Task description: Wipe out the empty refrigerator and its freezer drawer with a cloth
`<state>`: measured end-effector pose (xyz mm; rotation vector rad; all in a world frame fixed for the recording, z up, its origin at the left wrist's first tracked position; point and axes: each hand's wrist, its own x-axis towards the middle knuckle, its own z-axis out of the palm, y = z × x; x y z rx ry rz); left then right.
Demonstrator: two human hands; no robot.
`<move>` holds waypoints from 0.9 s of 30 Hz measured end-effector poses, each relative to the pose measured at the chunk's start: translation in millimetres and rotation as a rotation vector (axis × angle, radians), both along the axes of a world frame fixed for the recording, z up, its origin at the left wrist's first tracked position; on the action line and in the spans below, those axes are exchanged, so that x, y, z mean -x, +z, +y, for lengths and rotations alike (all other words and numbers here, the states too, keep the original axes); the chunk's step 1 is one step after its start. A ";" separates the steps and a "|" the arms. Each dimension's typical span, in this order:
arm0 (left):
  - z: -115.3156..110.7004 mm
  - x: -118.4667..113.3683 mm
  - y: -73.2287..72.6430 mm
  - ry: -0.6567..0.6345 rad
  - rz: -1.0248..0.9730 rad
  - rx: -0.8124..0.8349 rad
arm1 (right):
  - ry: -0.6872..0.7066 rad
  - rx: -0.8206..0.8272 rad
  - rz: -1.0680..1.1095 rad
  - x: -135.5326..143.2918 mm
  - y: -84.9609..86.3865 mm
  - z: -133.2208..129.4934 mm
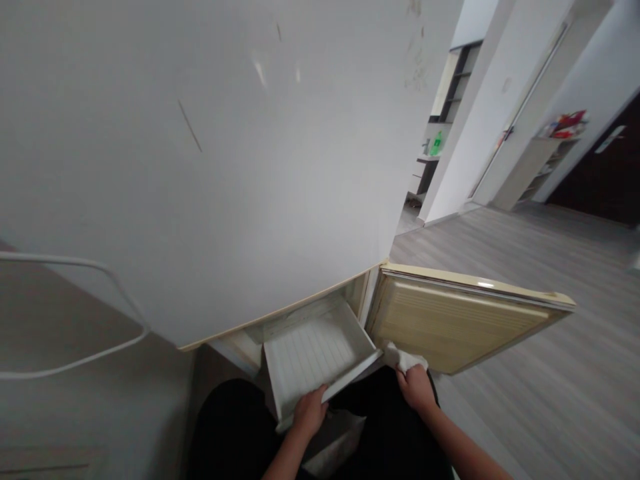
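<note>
A white drawer [315,353] with a ribbed bottom is pulled partly out of the lower compartment of a fridge-like cabinet; nothing lies inside it. My left hand [311,412] is closed over the drawer's front edge, near its left part. To the right of the drawer, my right hand [416,387] grips a crumpled white cloth [403,359], which sits by the drawer's right corner and the lower edge of the open door. The door [450,320], yellowed inside, stands swung out to the right.
The large white upper door [225,167] fills the view above. A white looped frame [100,267] juts in at the left. Between my knees is a pale bag-like object [337,443]. Farther right stand a shelf unit [530,167] and a dark door [607,167].
</note>
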<state>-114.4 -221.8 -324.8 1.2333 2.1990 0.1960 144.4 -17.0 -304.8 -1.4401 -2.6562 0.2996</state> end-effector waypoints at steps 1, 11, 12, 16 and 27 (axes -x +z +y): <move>-0.6 -1.0 0.6 0.005 0.007 0.008 | 0.000 -0.006 -0.010 -1.0 -0.4 0.2; -6.6 -4.8 8.5 0.034 -0.039 -0.009 | 0.010 -0.020 -0.099 -26.4 -18.3 7.0; -6.7 -5.1 9.1 0.032 -0.056 -0.020 | 0.006 -0.012 -0.090 -26.1 -17.7 6.9; -6.4 -6.6 11.6 0.020 -0.106 -0.046 | -0.092 0.080 0.037 -8.9 -12.1 8.1; -65.9 4.0 29.2 0.011 -0.039 0.115 | 0.262 0.267 0.213 194.1 -0.7 2.4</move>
